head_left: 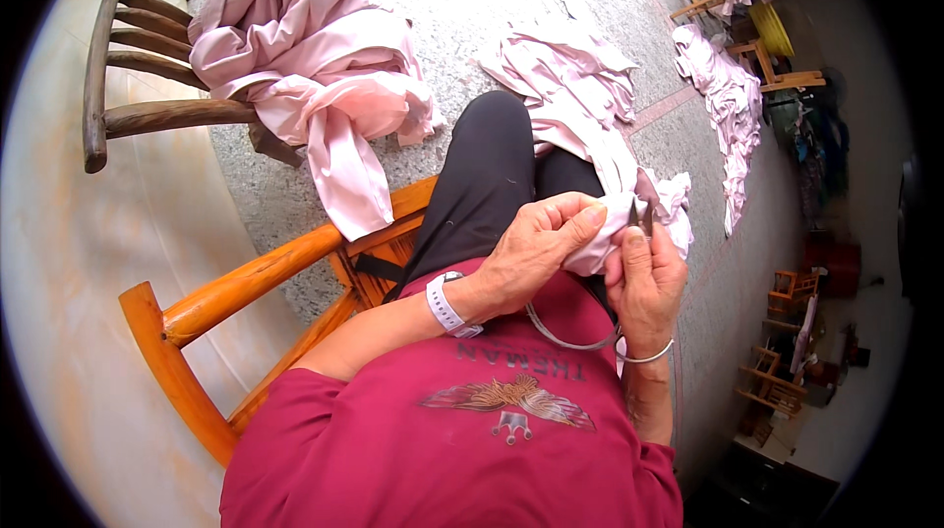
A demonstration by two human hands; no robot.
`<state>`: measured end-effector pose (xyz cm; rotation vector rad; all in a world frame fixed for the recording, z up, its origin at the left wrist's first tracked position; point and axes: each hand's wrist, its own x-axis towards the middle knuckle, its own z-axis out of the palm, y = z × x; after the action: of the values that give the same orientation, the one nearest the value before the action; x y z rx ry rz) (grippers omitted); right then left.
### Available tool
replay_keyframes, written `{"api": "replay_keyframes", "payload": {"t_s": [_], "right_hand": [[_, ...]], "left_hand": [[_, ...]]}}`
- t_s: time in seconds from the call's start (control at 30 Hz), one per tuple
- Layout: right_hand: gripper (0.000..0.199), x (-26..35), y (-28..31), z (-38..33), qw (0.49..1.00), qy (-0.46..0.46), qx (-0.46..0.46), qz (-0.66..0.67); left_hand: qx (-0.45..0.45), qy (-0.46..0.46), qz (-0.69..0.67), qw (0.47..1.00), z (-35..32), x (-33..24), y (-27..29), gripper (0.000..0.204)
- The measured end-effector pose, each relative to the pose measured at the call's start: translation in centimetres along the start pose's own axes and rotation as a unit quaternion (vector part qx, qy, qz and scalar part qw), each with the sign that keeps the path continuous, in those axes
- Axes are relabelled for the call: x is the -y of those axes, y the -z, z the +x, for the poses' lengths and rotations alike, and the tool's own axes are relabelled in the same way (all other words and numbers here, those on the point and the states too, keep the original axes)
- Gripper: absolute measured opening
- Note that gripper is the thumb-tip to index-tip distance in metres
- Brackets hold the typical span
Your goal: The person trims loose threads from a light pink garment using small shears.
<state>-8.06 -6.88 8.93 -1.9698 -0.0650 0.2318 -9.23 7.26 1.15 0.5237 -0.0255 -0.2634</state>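
Over my right knee lies a long piece of pale pink cloth (587,143), which trails onto the floor in front. My left hand (531,251) pinches a fold of it between thumb and fingers. Close beside, my right hand (649,282) is closed on small thread snips (634,219), their dark pointed blades up against the cloth. Whether the blades touch a thread is too small to make out. A grey cord (565,339) loops between my wrists, below the hands.
A wooden chair (147,120) at the far left bears a heap of pink cloth (295,36). An orange wooden armrest (246,277) is beside my left arm. More pink cloth (723,105) lies at the right, near wooden stools (762,66) and a yellow round thing (772,29).
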Motion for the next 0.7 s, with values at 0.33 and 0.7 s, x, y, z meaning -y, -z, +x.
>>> {"api": "replay_keyframes", "payload": {"t_s": [0.33, 0.7], "right_hand": [[0.017, 3.5, 0.6, -1.2, 0.983, -0.025, 0.102, -0.149], [0.017, 3.7, 0.9, -1.1, 0.976, -0.03, 0.126, -0.177]], "left_hand": [[-0.024, -0.024, 0.016, 0.999, 0.3, -0.6, 1.4, 0.019], [-0.01, -0.021, -0.016, 1.0, 0.2, -0.7, 0.9, 0.021]]}}
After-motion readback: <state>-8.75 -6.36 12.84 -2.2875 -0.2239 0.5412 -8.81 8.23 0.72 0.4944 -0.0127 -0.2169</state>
